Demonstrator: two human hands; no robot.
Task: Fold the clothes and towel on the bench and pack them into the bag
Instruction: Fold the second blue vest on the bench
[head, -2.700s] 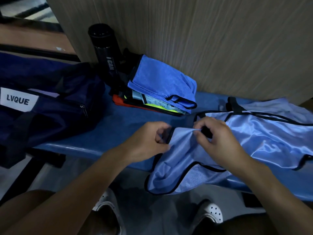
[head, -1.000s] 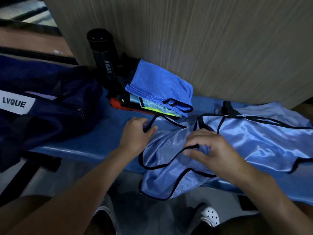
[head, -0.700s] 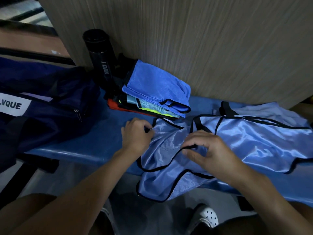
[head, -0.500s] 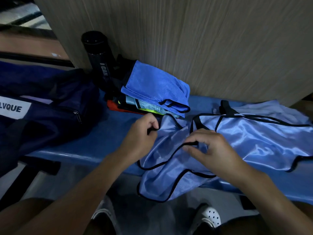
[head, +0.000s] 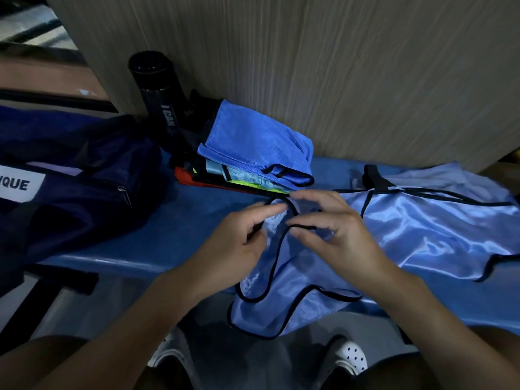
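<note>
A shiny light blue vest (head: pixel 436 229) with black trim lies spread on the blue bench (head: pixel 168 229), and its near part hangs over the front edge. My left hand (head: pixel 239 240) and my right hand (head: pixel 340 235) meet at the vest's left end, close to each other. Each hand pinches the black trim between thumb and fingers. A stack of folded clothes (head: pixel 253 144), blue on top, sits just behind my hands. The navy bag (head: pixel 84 170) with a white label lies at the bench's left end.
A black bottle (head: pixel 157 88) stands between the bag and the stack, against the wooden wall panel (head: pixel 337 66). A paler blue cloth (head: pixel 450 180) lies behind the vest at the right. My white shoes (head: pixel 346 358) are below the bench edge.
My left hand has moved right along the vest's edge and now meets my right hand at the black trim. The vest's left end has been drawn up toward the stack.
</note>
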